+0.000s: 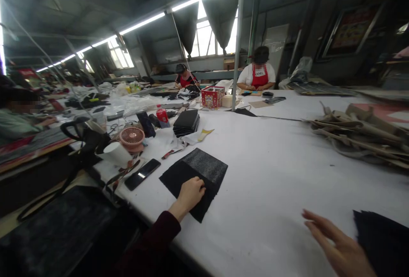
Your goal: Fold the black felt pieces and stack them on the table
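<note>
My left hand (192, 192) rests on a flat piece of black cloth (182, 179), its fingers curled and closed against the cloth near its right side. A dark grey, speckled panel (206, 165) covers the far part of that piece. At the lower right, my right hand (338, 243) hovers over the white tabletop with fingers stretched out and nothing in them. Just beside it, more black cloth (383, 243) lies at the table's right, partly cut off by the frame edge.
Left of the cloth lie a phone (142, 174), a pink fan (132, 139) and a white roll (117, 154). Beyond stand a dark stack (186, 122) and a red box (212, 97). Grey-brown material (361, 134) is heaped at right. A co-worker (258, 72) sits across the table.
</note>
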A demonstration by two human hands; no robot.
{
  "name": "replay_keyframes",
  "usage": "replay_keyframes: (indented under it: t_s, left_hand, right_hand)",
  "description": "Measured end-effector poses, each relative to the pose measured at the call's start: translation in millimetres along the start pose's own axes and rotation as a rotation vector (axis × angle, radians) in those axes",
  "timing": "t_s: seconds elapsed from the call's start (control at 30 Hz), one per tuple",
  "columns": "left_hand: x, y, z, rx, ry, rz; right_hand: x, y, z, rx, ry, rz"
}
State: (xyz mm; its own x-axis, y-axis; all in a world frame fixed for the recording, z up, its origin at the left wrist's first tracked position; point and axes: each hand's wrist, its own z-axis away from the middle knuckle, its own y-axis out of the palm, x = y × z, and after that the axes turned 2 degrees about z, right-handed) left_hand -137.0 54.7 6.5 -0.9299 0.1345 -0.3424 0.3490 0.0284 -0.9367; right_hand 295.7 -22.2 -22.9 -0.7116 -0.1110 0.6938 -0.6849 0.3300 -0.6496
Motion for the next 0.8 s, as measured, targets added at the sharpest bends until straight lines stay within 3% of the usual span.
replay_keyframes:
  t_s: [0.2, 0.37, 0.57, 0.8]
  left_hand:
    - [13, 0.2, -14, 0.052, 0.089, 0.042]
    - [33, -8.1, -25, 0.081, 0.121, 0.176]
    - [48, -12.6, -33, 0.143, 0.138, 0.339]
    - [58, -12.7, -39, 0.223, 0.126, 0.475]
  right_hand:
    - [108, 101, -4, 0.372, -0.222, -0.189]
    - [156, 162, -18, 0.485, -0.471, -0.104]
    - [173, 201, -38, 0.472, -0.609, 0.087]
    - [164, 207, -36, 0.405, -0.513, -0.059]
